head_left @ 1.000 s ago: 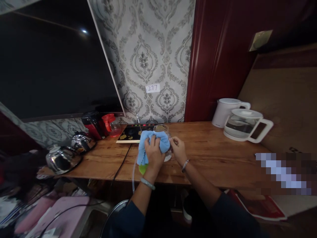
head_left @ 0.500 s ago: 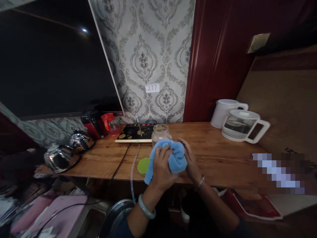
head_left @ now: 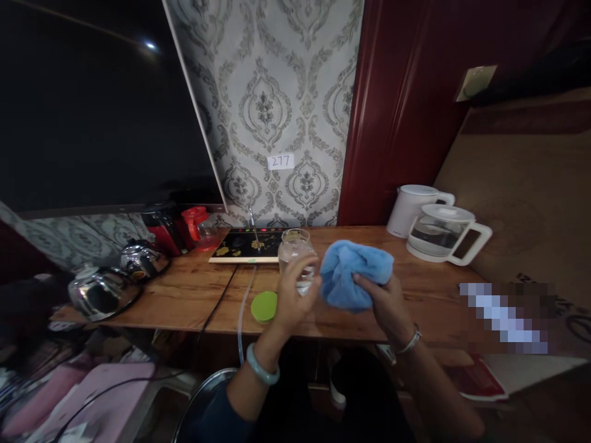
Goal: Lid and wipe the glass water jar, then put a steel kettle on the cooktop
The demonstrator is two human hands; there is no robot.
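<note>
I see the right hand [head_left: 389, 307] gripping the cloth [head_left: 346, 277] at two o'clock from the left hand [head_left: 292, 303], whose half-open, empty fingers curl nearer the upright jar [head_left: 295, 248], just beyond at twelve, contact unclear.

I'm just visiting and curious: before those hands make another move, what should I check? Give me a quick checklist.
1. Blue cloth gripped by the right hand: ok, the thumb presses on it.
2. Glass jar upright: ok, it stands on the wooden table.
3. Left hand steadying the jar: cannot tell; it is curled in front, and any contact is unclear.
4. Green disc well away from the left hand: not ok, it lies close beside it in this view.
5. Red light on the black panel off: not ok, it glows.
</note>
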